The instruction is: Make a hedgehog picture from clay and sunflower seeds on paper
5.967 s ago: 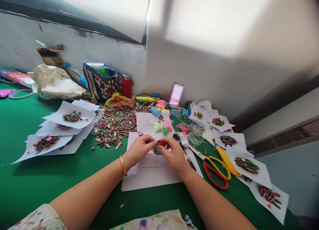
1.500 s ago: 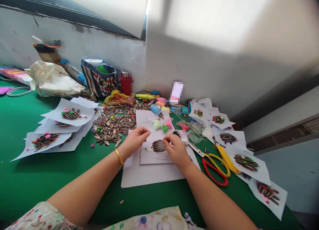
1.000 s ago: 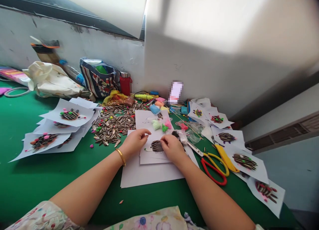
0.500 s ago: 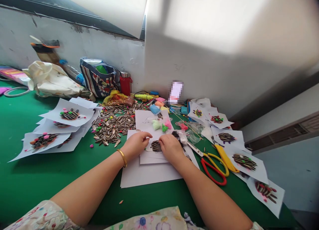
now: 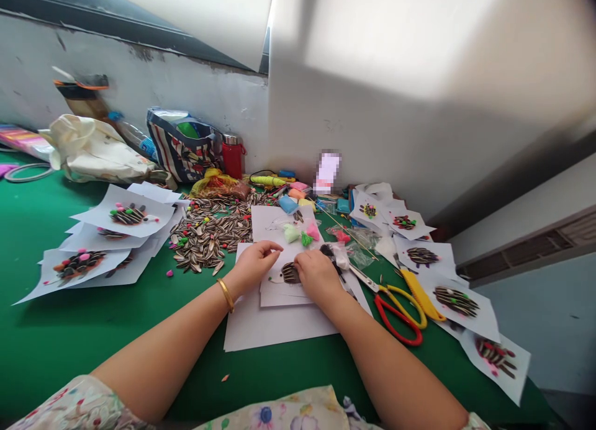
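A small hedgehog picture (image 5: 290,273) made of striped sunflower seeds lies on white paper (image 5: 279,327) in front of me. Over its right side rests my right hand (image 5: 320,276), thumb and fingers pinched at the seeds; whatever is between the tips is hidden. My left hand (image 5: 254,267), with a gold bangle at the wrist, hovers at the paper's left, fingers loosely curved and apart, holding nothing. Bits of light green clay (image 5: 292,233), darker green clay (image 5: 306,238) and pink clay (image 5: 312,231) lie just beyond the hands.
Loose sunflower seeds (image 5: 209,234) are heaped left of the paper. Scissors (image 5: 395,309) with red and yellow handles and a yellow cutter (image 5: 421,296) lie at the right. Seed pictures on paper flank both sides. A red bottle (image 5: 233,157) and a striped bag (image 5: 184,147) stand behind.
My left fingers have lifted and straightened slightly. The right fingertips have shifted a little up and left over the seeds. The rest stays in place.
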Motion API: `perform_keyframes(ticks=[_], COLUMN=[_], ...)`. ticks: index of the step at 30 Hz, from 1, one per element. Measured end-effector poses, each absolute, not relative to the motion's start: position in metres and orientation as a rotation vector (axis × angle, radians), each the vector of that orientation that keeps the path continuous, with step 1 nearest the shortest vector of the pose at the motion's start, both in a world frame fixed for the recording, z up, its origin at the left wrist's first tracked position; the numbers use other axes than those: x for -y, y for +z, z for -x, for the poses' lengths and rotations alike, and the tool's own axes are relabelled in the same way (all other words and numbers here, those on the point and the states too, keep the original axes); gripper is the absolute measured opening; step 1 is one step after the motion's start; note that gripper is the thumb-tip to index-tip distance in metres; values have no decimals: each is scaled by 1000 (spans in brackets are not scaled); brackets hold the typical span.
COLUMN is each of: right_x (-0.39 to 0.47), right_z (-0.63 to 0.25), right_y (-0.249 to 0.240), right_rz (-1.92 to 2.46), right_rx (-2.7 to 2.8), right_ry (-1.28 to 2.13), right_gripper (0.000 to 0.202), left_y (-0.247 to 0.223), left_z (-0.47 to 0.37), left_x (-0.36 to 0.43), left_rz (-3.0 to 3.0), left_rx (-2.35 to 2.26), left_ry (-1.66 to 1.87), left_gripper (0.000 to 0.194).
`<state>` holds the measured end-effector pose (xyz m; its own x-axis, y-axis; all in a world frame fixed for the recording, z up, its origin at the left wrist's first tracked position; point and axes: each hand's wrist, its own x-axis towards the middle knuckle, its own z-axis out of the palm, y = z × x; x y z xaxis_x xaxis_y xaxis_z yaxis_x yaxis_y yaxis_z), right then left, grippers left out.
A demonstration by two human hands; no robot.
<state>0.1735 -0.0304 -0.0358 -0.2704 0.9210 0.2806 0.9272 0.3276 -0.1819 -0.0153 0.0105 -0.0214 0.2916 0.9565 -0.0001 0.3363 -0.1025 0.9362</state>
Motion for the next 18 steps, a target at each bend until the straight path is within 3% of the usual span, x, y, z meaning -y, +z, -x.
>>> perform_keyframes(ticks=[6, 8, 18], right_x=[35, 39, 51], right_z=[-177, -176, -166], right_y=[-28, -25, -16], right_rz=[1580, 1518, 1321], right_rx=[2186, 2134, 2001], right_ry=[-28, -9, 38], right_gripper=[20, 22, 24], left_y=[-5, -2, 8], left_z=[18, 18, 7], left_x=[-6, -5, 11], left_rz=[-410, -167, -116], left_rx=[-716, -633, -676], left_ry=[833, 829, 877], left_gripper=[14, 19, 33])
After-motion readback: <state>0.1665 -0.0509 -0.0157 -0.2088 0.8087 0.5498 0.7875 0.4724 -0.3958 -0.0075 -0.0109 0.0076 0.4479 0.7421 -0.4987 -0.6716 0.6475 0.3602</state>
